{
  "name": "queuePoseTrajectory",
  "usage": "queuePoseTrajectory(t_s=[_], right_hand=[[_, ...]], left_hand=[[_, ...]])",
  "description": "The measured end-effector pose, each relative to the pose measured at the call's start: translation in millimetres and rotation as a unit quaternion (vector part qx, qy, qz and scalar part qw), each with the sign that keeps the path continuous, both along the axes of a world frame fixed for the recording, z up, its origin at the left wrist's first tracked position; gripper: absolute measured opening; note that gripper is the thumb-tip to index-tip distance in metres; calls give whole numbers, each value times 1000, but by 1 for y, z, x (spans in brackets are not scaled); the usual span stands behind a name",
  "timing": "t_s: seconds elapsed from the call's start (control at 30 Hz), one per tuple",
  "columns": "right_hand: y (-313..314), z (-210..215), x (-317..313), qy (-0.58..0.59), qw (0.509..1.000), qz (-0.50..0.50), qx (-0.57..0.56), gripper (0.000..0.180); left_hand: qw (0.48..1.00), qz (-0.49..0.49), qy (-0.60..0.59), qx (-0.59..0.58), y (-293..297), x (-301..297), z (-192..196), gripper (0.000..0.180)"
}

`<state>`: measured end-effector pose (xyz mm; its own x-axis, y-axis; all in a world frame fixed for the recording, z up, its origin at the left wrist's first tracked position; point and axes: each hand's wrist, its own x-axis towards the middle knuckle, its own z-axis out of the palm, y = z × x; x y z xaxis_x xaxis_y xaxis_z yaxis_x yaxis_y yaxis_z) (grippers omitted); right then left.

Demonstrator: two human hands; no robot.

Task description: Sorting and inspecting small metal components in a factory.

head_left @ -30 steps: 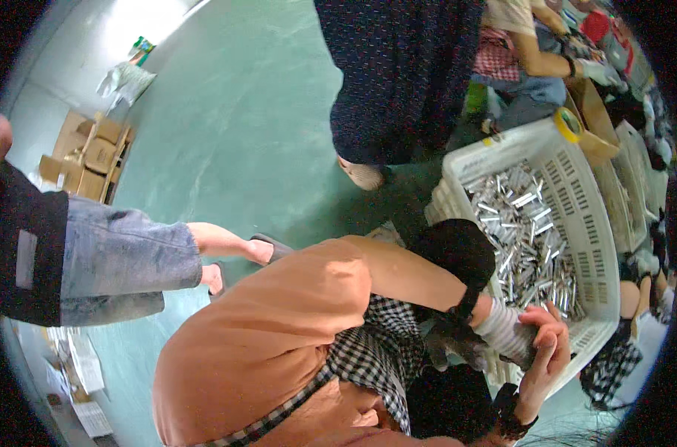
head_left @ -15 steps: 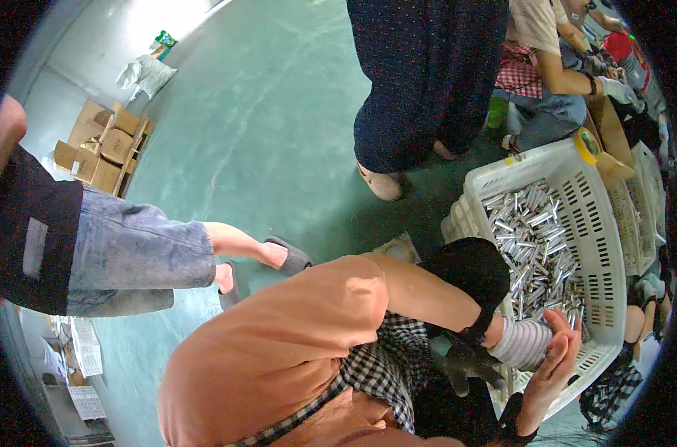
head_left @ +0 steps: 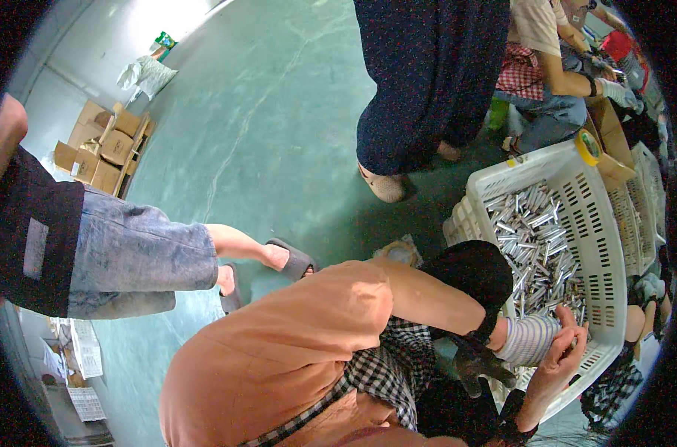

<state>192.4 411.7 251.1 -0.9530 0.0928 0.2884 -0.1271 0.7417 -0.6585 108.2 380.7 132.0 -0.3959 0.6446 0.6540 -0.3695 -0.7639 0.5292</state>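
Observation:
My left hand (head_left: 528,341) wears a pale striped knit glove (head_left: 523,344) and reaches over the near part of a white plastic basket (head_left: 603,246). Bare, with a black band at its wrist, my right hand (head_left: 553,366) bends its fingers against the finger end of that glove and appears to grip it. Behind it, my left fingertips are hidden. Many short silvery metal tubes (head_left: 536,246) lie loose in the basket, just beyond both hands. Below my left wrist, a dark grey glove-like thing (head_left: 476,369) rests over black cloth beside the checked apron (head_left: 387,365).
A yellow tape roll (head_left: 588,147) sits on the basket's far corner, near an open cardboard box (head_left: 610,141). A person in dark trousers (head_left: 428,89) stands beyond; another in denim (head_left: 141,238) is at left. Co-workers sit at upper right. Cartons (head_left: 115,145) rest on a pallet.
My right hand's fingers have shifted slightly and now look more bent at the glove's finger end. My left hand has moved a little to the right. The tubes look the same.

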Motion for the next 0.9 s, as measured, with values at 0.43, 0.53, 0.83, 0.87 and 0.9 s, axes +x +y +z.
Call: queuePoseTrajectory(t_s=[0.43,0.53,0.83,0.87,0.9], right_hand=[[-12,4,-6,51,995,-31,77,24],[-22,10,-16,58,996,-30,60,22],[-14,5,0,100,992,-43,71,10],[-16,8,-3,116,990,-44,71,10],[-16,10,0,93,992,-44,77,12]], left_hand=[[945,-206,-242,78,-48,22,2,22],[913,-267,-295,-92,-67,10,2,41],[872,-318,-369,48,-46,18,-20,34],[834,-314,-437,124,-44,25,-22,37],[783,-312,-500,200,-41,27,-12,41]])
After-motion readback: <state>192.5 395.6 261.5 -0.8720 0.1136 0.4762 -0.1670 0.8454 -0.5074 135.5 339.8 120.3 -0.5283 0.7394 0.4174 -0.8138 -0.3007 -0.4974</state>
